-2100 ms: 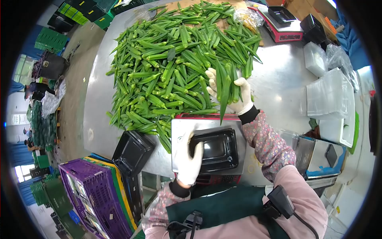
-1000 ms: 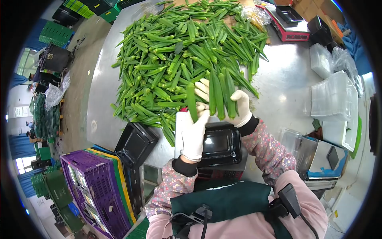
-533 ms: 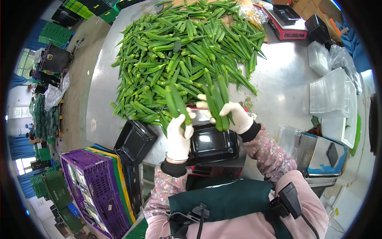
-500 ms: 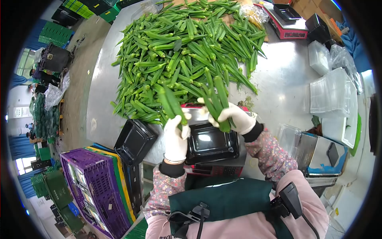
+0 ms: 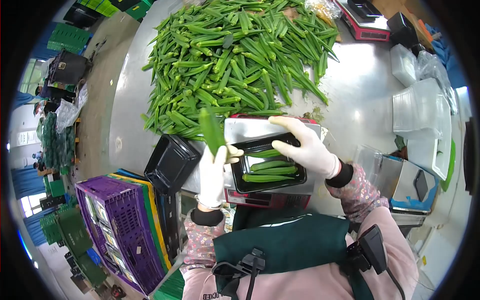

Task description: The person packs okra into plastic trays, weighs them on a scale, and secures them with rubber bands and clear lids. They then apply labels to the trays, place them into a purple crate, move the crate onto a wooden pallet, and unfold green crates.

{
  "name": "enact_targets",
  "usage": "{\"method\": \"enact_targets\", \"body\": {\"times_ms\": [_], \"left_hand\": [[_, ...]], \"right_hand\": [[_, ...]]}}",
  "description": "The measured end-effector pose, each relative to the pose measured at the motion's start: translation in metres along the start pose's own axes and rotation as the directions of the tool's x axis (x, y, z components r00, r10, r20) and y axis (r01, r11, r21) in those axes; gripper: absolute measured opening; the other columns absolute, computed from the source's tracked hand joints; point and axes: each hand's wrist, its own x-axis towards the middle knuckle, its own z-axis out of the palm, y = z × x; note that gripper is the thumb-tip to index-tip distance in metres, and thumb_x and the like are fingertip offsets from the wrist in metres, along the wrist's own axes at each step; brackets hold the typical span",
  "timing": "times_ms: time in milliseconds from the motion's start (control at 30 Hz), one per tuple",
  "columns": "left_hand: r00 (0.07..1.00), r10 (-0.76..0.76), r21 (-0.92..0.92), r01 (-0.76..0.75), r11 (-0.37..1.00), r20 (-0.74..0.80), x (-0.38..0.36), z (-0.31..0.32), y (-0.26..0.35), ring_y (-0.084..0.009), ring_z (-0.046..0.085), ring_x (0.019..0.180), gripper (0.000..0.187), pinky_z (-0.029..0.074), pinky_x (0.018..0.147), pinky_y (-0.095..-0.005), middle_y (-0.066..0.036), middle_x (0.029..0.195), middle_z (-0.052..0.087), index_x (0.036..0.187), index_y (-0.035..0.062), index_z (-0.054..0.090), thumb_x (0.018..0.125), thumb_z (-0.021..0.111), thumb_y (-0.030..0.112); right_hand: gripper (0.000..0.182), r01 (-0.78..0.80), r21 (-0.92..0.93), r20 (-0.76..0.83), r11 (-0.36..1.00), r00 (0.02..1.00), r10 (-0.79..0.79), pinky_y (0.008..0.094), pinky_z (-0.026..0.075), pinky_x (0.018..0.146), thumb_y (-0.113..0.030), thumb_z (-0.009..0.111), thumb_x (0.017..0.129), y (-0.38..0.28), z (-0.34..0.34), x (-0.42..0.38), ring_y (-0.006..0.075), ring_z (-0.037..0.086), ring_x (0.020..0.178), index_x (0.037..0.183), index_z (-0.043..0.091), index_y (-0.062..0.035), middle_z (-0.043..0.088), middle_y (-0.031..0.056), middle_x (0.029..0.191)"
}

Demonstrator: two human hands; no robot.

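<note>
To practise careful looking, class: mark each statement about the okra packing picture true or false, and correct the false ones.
1. The left hand holds okra. True.
2. The black tray is empty. False: okra pods lie in it.
3. The right hand rests over the tray. True.
4. The tray sits on the purple crate. False: it sits on a scale.
5. The okra pile lies on a metal table. True.

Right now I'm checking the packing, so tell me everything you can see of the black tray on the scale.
The black tray is a shallow, glossy, plastic-looking rectangle with rounded corners. It sits flat on the red-sided scale. Three okra pods lie lengthwise inside it. The gloved right hand rests over its far rim, and the left hand, holding an okra pod, is beside its left edge.
</note>
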Motion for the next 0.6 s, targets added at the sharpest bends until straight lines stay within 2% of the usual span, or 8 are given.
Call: {"method": "enact_targets", "body": {"times_ms": [133, 167, 200, 333, 467, 533, 567, 600], "left_hand": [[0.987, -0.047, 0.294, -0.001, 0.956, 0.155, -0.005, 0.037, 0.000, -0.0164, 0.064, 0.084, 0.025, 0.051, 0.076, -0.0284, -0.007, 0.095, 0.064, 0.117, -0.0019, 0.054, 0.101, 0.051, 0.016], [0.973, 0.054, 0.371, -0.136, 0.918, 0.223, -0.007, 0.048, -0.011, -0.0188, 0.065, 0.083, 0.026, 0.051, 0.075, -0.0295, -0.008, 0.094, 0.065, 0.118, -0.0021, 0.054, 0.099, 0.053, 0.016], [0.945, 0.147, 0.434, -0.268, 0.860, 0.293, -0.007, 0.058, -0.012, -0.0212, 0.065, 0.082, 0.027, 0.051, 0.075, -0.0306, -0.009, 0.094, 0.067, 0.118, -0.0022, 0.055, 0.098, 0.054, 0.015], [0.955, -0.065, 0.647, -0.146, 0.748, 0.291, -0.014, 0.078, 0.008, -0.0257, 0.068, 0.084, 0.029, 0.052, 0.074, -0.0333, -0.018, 0.095, 0.069, 0.117, -0.0016, 0.060, 0.092, 0.062, 0.014], [0.904, -0.065, 0.321, -0.083, 0.943, 0.423, -0.016, 0.074, -0.007, -0.0161, 0.063, 0.105, 0.034, 0.048, 0.094, -0.0287, -0.011, 0.114, 0.067, 0.128, -0.0018, 0.057, 0.095, 0.058, 0.004], [0.931, -0.022, 0.337, -0.110, 0.935, 0.364, -0.013, 0.064, -0.011, -0.0166, 0.064, 0.103, 0.031, 0.048, 0.093, -0.0281, -0.012, 0.114, 0.067, 0.126, -0.0027, 0.058, 0.096, 0.055, 0.003], [0.943, -0.024, 0.324, -0.090, 0.942, 0.333, -0.012, 0.057, -0.013, -0.0166, 0.064, 0.102, 0.029, 0.048, 0.093, -0.0282, -0.012, 0.113, 0.067, 0.125, -0.0033, 0.058, 0.097, 0.054, 0.003], [0.956, -0.030, 0.313, -0.066, 0.947, 0.291, -0.012, 0.050, -0.015, -0.0167, 0.064, 0.100, 0.028, 0.049, 0.093, -0.0284, -0.012, 0.112, 0.067, 0.124, -0.0040, 0.058, 0.097, 0.053, 0.003]], "right_hand": [[0.055, -0.161, 0.346, 0.119, 0.924, 0.985, 0.127, 0.0347, 0.044, 0.099, -0.024, 0.069, 0.089, 0.007, 0.019, 0.002, 0.0223, 0.056, 0.116, 0.134, 0.048, -0.0008, 0.059, 0.0138, 0.124], [0.051, -0.365, 0.550, 0.300, 0.751, 0.926, 0.230, 0.0309, 0.047, 0.091, -0.023, 0.068, 0.090, -0.011, 0.023, 0.000, 0.0143, 0.059, 0.103, 0.132, 0.048, -0.0015, 0.061, 0.0083, 0.116], [0.040, -0.267, 0.608, 0.179, 0.748, 0.964, 0.198, 0.0276, 0.048, 0.084, -0.021, 0.067, 0.091, -0.006, 0.035, -0.003, 0.0094, 0.058, 0.092, 0.123, 0.054, -0.0014, 0.063, 0.0039, 0.106], [0.019, -0.244, 0.720, 0.051, 0.650, 0.952, 0.301, 0.0267, 0.049, 0.080, -0.015, 0.064, 0.092, 0.001, 0.034, -0.016, 0.0104, 0.060, 0.092, 0.106, 0.062, -0.0021, 0.065, 0.0037, 0.098], [0.016, -0.056, 0.906, -0.152, 0.419, 0.881, 0.448, 0.0275, 0.052, 0.075, -0.012, 0.063, 0.091, 0.024, -0.015, -0.040, 0.0142, 0.065, 0.077, 0.103, 0.061, -0.0015, 0.067, 0.0066, 0.085], [0.015, -0.067, 0.783, -0.358, 0.618, 0.765, 0.536, 0.0298, 0.053, 0.072, -0.008, 0.061, 0.090, 0.036, -0.070, -0.059, 0.0154, 0.065, 0.075, 0.101, 0.061, 0.0014, 0.067, 0.0069, 0.082], [0.016, -0.029, 0.494, -0.522, 0.869, 0.789, 0.323, 0.0272, 0.051, 0.071, -0.010, 0.059, 0.090, 0.041, -0.099, -0.077, 0.0145, 0.064, 0.074, 0.102, 0.061, 0.0014, 0.066, 0.0058, 0.081], [0.015, 0.072, 0.715, -0.549, 0.695, 0.673, 0.496, 0.0256, 0.049, 0.072, -0.013, 0.058, 0.092, 0.029, -0.133, -0.088, 0.0139, 0.063, 0.075, 0.098, 0.063, -0.0001, 0.066, 0.0048, 0.083]]}}
